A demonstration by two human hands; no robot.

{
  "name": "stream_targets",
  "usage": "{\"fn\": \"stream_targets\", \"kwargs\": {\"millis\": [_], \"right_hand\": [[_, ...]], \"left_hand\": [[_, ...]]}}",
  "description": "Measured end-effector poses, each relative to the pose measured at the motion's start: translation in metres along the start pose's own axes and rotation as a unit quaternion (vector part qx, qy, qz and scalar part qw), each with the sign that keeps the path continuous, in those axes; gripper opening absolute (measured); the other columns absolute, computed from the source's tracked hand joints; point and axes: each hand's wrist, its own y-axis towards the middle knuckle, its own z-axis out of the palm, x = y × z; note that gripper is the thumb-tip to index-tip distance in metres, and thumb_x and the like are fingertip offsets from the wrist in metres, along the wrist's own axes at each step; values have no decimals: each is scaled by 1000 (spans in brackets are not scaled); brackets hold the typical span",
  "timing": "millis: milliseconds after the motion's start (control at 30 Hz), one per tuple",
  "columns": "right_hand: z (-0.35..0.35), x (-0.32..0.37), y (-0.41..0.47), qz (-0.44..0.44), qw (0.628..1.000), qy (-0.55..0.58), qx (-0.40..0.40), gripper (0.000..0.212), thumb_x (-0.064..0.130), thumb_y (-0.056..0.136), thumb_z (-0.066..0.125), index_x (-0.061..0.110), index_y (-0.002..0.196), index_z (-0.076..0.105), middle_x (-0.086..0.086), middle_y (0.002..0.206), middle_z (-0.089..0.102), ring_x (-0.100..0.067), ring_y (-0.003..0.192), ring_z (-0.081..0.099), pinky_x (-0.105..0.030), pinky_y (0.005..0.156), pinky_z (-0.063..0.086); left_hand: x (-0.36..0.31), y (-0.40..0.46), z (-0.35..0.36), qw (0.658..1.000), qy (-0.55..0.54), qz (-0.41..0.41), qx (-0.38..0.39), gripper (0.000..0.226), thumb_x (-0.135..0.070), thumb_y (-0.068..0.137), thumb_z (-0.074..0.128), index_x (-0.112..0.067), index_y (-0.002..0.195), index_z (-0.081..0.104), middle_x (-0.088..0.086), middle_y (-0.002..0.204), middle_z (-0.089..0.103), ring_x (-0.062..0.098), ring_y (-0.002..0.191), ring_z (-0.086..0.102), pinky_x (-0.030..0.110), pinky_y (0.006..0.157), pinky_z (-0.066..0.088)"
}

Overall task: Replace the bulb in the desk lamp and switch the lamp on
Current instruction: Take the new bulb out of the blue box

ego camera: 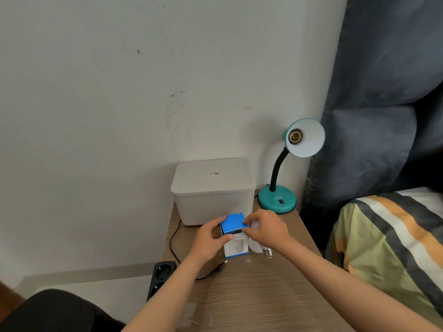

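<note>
wooden table (251,291) | 1 bulb box (233,236): left hand (208,240), right hand (266,230) grip it | 1 loose bulb (257,248) | 1 lamp (280,195)

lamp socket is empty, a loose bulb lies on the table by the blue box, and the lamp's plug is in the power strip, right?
Not quite: the plug is not in the power strip; it lies loose on the table, as the head view shows. The rest holds: the lamp socket is empty, and a loose bulb lies by the blue box, which both hands are working on.
</note>
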Motion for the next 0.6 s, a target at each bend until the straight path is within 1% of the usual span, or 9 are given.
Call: {"fn": "stream_targets", "kwargs": {"millis": [67, 100, 200, 267, 333, 400, 433, 533, 600], "right_hand": [[1, 0, 0, 3, 1000, 2, 4, 23, 36, 77, 68, 28, 99, 70, 9, 108, 67, -7, 99, 59, -25, 79, 51], [2, -1, 1, 5, 1000, 3, 7, 24, 36, 77, 68, 28, 99, 71, 9, 108, 68, -7, 99, 60, -26, 80, 51], [2, -1, 0, 7, 1000, 5, 18, 25, 38, 77, 68, 27, 99, 71, 9, 109, 68, -7, 98, 61, -26, 81, 51], [1, -1, -1, 6, 1000, 2, 20, 25, 39, 78, 68, 27, 99, 71, 9, 110, 68, -7, 99, 60, -25, 80, 50], [1, -1, -1, 8, 1000, 1, 21, 25, 40, 78, 67, 27, 99, 71, 10, 110, 68, -7, 99, 60, -25, 79, 49], [1, -1, -1, 11, 1000, 0, 25, 25, 41, 78, 67, 28, 99, 71, 10, 109, 68, -7, 99, 60, -26, 80, 51], [1, 0, -1, 12, 1000, -1, 27, 25, 41, 78, 67, 28, 98, 71, 9, 109, 68, -7, 99, 60, -27, 81, 51], [1, 1, -2, 20, 999, -2, 32, 24, 41, 78, 66, 28, 98, 71, 11, 110, 68, -8, 102, 60, -29, 82, 51], [1, 1, -1, 24, 999, -2, 35, 25, 42, 77, 66, 29, 98, 71, 11, 110, 68, -7, 102, 60, -30, 83, 52]], "left_hand": [[0, 0, 0, 1000, 4, -2, 0, 61, -26, 77, 74, -27, 131, 48, -4, 137, 48, 7, 123, 44, 27, 101, 43], [1, 1, 0, 1000, 5, -4, 2, 61, -26, 77, 74, -27, 132, 47, -3, 138, 48, 6, 123, 43, 23, 98, 44], [0, 0, 1, 1000, 22, 3, 13, 58, -22, 80, 71, -20, 133, 47, 1, 139, 46, 4, 120, 42, 2, 79, 43], [1, 1, 2, 1000, 26, 6, 16, 57, -22, 82, 70, -19, 134, 47, 2, 142, 43, 6, 124, 40, -3, 77, 40], [-2, 0, 1, 999, 32, 7, 14, 56, -24, 82, 69, -19, 133, 47, 2, 144, 41, 8, 127, 39, 2, 82, 41], [-2, 1, 2, 999, 38, 5, 14, 56, -27, 82, 69, -20, 133, 47, 1, 145, 40, 9, 127, 41, 12, 89, 43], [-2, 1, 2, 999, 43, 6, 16, 56, -28, 82, 68, -21, 133, 46, 1, 146, 40, 9, 126, 42, 14, 89, 45], [-5, 0, 3, 998, 60, 7, 20, 55, -27, 85, 65, -19, 135, 44, 1, 146, 37, 8, 121, 45, 10, 81, 48], [-6, -1, 3, 996, 83, 11, 20, 55, -30, 86, 63, -18, 136, 43, 3, 148, 34, 10, 124, 43, 17, 90, 46]]}}
